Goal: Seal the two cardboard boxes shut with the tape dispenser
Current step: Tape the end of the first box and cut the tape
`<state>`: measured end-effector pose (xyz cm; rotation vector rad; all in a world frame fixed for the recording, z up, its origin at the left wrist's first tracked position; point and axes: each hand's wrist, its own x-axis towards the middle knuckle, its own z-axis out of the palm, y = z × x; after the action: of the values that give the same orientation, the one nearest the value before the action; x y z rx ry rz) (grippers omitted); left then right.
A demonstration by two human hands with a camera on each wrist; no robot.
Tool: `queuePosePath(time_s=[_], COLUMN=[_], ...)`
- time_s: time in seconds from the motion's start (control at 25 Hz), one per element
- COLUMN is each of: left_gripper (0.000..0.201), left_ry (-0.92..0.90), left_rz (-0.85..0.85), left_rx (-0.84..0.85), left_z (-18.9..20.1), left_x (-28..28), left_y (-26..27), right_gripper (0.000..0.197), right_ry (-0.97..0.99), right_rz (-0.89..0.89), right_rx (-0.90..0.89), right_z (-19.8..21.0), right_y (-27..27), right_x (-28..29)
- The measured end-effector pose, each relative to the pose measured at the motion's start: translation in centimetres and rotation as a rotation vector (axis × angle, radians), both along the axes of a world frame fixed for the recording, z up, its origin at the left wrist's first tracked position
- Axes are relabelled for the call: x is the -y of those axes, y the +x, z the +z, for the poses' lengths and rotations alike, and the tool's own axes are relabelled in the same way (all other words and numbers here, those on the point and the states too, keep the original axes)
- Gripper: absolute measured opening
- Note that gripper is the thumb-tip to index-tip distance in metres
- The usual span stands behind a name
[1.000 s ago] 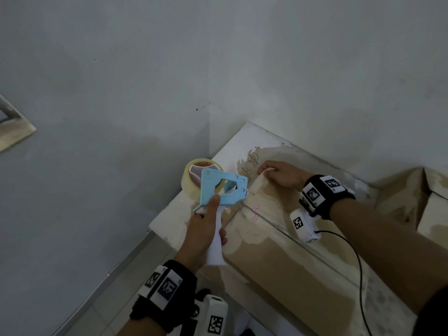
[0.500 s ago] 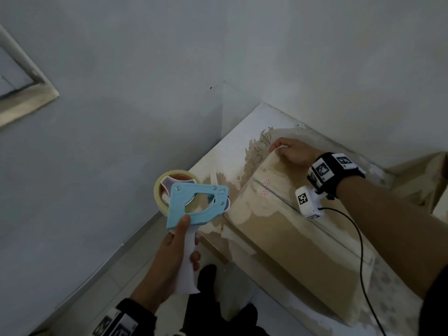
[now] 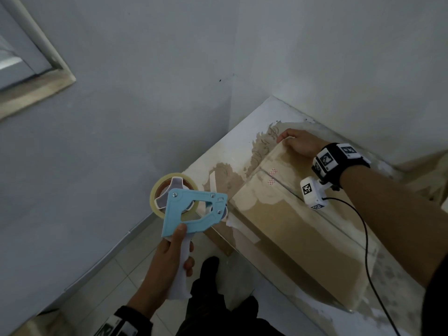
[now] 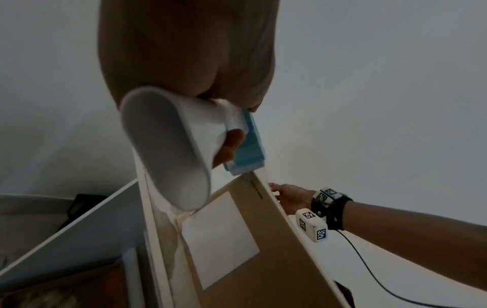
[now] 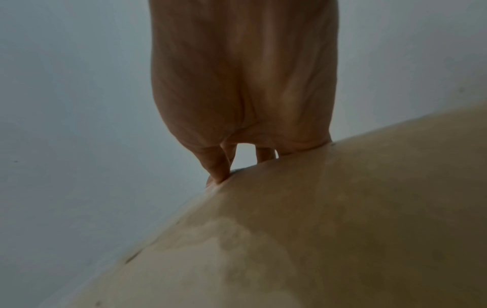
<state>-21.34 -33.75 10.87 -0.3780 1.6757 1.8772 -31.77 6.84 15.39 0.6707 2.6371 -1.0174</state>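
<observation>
My left hand grips the white handle of the blue tape dispenser, which carries a roll of clear tape. The dispenser hangs in the air just left of the near end of the closed cardboard box, off the table's edge. In the left wrist view my fingers wrap the dispenser handle above the box's side. My right hand rests on the box's far corner, fingers hooked over its edge. A second box's flap shows at the far right.
The box lies on a worn white table pushed into a wall corner. A black cable runs from my right wrist across the box. Tiled floor and my dark feet are below. A window frame sits at the upper left.
My left hand has drawn the dispenser off the box's near end, leftward and toward me. My right hand has stayed on the far corner. The head view has tilted down.
</observation>
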Motion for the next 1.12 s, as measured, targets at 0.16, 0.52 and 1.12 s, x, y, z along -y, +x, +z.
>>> queuePosePath(time_s=[0.16,0.52,1.12], left_gripper=[0.088,0.056,0.058], left_ry=[-0.031,-0.141,0.365], left_rz=[-0.111,-0.249,0.212], left_rx=[-0.143,-0.388,0.115], left_z=[-0.9,-2.1,0.0], left_x=[-0.6,1.1,-5.9], left_y=[0.1,0.1,-5.1], right_gripper=[0.024,0.027,0.029], right_ry=[0.005,0.016,0.377], right_rz=[-0.004,-0.005,0.306], right_rx=[0.007,-0.003,-0.102], right_z=[0.0,-0.1,0.6], right_y=[0.0,0.3,-0.1], right_x=[0.0,0.4,-0.3])
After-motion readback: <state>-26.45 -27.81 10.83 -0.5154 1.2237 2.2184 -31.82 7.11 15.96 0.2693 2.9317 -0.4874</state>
